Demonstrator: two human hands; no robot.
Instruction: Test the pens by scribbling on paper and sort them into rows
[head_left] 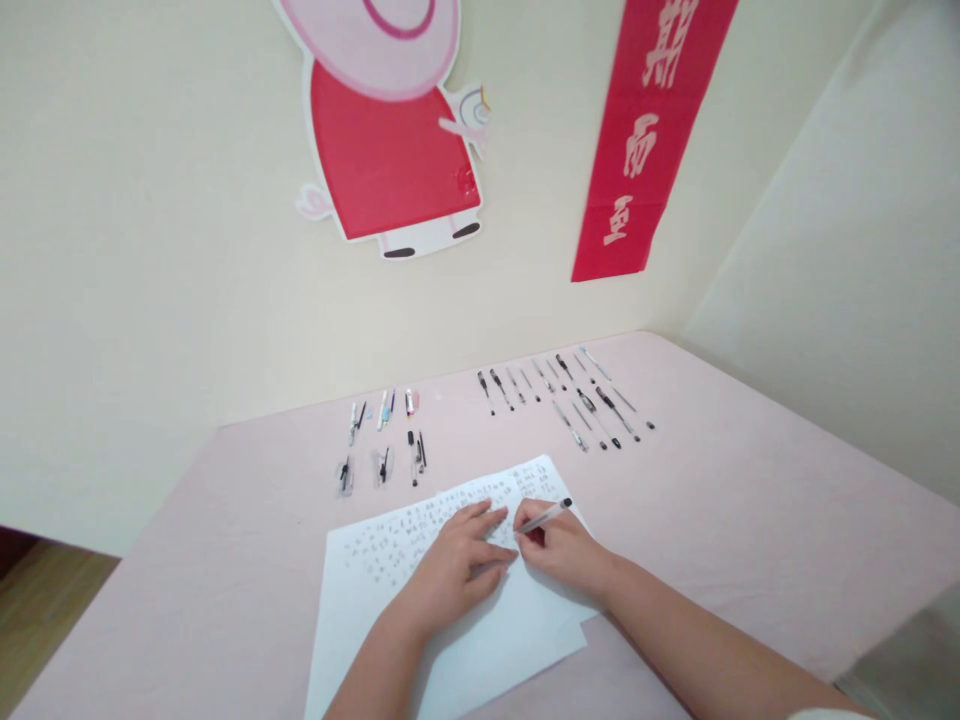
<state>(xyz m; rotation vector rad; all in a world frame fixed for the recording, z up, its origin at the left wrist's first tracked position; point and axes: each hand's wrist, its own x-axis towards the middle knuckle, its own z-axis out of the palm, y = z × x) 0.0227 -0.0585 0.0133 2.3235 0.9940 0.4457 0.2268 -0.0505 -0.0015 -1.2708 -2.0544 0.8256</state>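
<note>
My right hand (561,548) is closed in a writing grip on a black-capped pen (546,517), whose tip touches a white sheet of paper (390,548) covered with rows of small handwriting. My left hand (457,562) lies flat on the same sheet with its fingers stretched out, just left of the pen tip. A second white sheet (517,650) shows beneath the first one.
Several pens (570,395) lie in a row at the far right of the pink table (750,500). Several more pens and pen parts (384,435) lie at the far left-middle. A cream wall with a cartoon cutout (390,130) and red banner (637,140) stands behind.
</note>
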